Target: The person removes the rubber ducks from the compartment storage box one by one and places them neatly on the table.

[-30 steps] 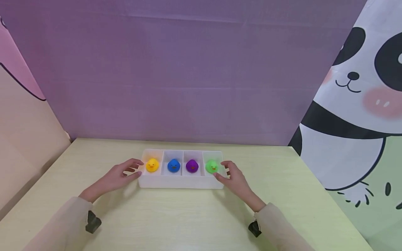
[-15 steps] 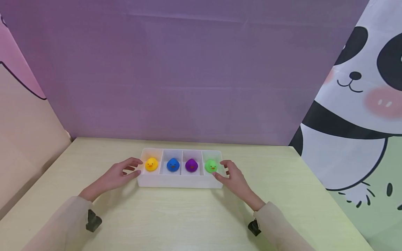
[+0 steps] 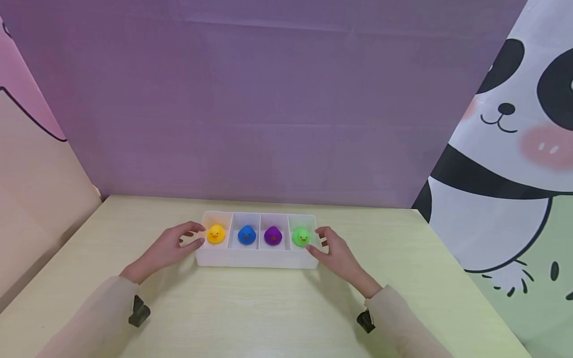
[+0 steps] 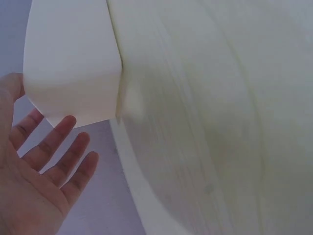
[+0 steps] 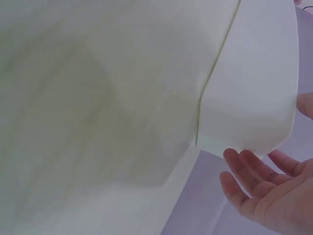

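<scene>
White tray (image 3: 257, 259); yellow, blue, purple and green ducks (image 3: 246, 235)

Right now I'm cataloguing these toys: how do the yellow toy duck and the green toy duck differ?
The yellow toy duck sits at the left end of the white box; the green toy duck sits at the right end. The yellow toy duck is nearer the left hand, the green toy duck nearer the right hand. Both face the viewer.

Pale table (image 3: 250, 313); purple backdrop (image 3: 268, 104) behind it; cartoon panda print (image 3: 501, 199) at right; pink black-outlined shape (image 3: 22, 79) at left.
</scene>
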`<state>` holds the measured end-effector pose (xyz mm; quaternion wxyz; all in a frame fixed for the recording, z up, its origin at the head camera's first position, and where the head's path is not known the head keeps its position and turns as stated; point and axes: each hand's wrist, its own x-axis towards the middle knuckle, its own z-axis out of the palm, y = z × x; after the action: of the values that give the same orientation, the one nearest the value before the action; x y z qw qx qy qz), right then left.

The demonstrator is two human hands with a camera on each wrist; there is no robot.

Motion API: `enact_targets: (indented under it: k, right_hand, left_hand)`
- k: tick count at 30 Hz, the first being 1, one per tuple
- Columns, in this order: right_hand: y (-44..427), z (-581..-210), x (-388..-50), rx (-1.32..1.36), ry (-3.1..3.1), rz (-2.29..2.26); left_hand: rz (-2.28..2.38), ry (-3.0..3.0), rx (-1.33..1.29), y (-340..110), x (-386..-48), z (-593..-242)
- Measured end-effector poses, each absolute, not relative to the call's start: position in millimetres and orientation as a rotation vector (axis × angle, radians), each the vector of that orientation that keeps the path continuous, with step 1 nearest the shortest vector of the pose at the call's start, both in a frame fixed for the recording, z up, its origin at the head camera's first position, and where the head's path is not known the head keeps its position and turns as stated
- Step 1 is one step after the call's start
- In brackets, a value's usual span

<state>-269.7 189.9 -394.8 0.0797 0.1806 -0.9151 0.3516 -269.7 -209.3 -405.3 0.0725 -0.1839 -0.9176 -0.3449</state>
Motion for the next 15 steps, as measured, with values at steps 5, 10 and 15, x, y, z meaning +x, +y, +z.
enact_targets:
  k: [5, 10, 15]
  right_hand:
    - [195.0, -390.8, -275.0, 0.591, -2.694, 1.001]
    - [199.6, -385.9, -282.6, 0.664, -2.654, 0.949]
    - [203.2, -379.3, -292.8, 0.741, -2.629, 0.913]
  left_hand:
    - [-1.017, -2.744, -0.538, -209.8, -271.2, -406.9]
    - [-1.037, -2.749, -0.526, -209.7, -271.3, -407.3]
    - [-1.057, -2.757, -0.521, -209.6, -271.8, -407.7]
